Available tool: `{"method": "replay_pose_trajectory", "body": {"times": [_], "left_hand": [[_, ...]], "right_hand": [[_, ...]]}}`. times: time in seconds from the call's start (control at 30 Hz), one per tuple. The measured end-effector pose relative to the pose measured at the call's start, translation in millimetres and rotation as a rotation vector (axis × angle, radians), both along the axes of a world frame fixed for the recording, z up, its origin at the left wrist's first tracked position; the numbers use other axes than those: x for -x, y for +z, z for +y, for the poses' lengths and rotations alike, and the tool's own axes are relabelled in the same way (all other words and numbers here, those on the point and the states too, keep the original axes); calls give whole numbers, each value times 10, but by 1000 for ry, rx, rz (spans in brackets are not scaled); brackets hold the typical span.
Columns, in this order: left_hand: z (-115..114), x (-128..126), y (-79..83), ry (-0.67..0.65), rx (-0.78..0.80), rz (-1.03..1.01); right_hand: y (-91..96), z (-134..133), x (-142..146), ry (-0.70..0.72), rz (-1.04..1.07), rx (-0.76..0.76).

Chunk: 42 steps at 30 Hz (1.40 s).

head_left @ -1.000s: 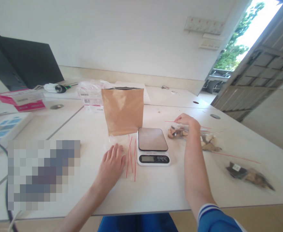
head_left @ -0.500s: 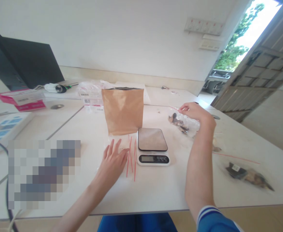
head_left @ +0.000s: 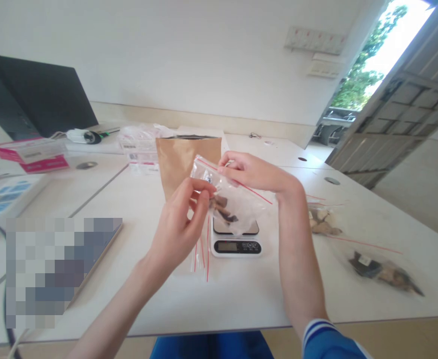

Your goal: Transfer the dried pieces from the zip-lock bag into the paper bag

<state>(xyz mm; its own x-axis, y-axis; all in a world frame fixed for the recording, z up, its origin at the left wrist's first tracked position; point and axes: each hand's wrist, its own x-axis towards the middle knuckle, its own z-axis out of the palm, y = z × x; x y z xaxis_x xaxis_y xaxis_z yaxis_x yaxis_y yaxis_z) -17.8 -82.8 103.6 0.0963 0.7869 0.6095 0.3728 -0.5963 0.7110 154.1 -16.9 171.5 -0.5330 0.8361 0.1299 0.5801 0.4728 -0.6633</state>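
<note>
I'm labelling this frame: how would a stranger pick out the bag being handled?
Above the scale at the white table's middle, both hands, left and right, hold a clear red-zip bag. It alone is off the table; similar filled bags lie rightward.

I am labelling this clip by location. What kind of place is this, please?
Probably an office or small packing room. A white desk holds a scale, a paper pouch and filled zip bags; a laptop stands at the back. Both hands hold one bag.
</note>
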Motion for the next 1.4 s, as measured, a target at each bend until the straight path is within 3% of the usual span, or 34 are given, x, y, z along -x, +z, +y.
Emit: {"method": "replay_pose_trajectory", "body": {"times": [0.13, 0.3, 0.57, 0.83, 1.13, 1.4], "left_hand": [[86, 70, -27, 73, 88, -80], [166, 212, -67, 209, 259, -94], [204, 379, -179, 159, 398, -189], [218, 380, -226, 94, 385, -422], [266, 418, -302, 127, 336, -393], [241, 409, -316, 149, 287, -232]], "right_hand": [[-91, -18, 297, 252, 106, 77], [-282, 58, 567, 307, 130, 165], [-488, 238, 702, 420, 185, 364], [-505, 263, 709, 537, 315, 483], [-541, 300, 700, 600, 272, 462], [-493, 277, 688, 587, 100, 265]]}}
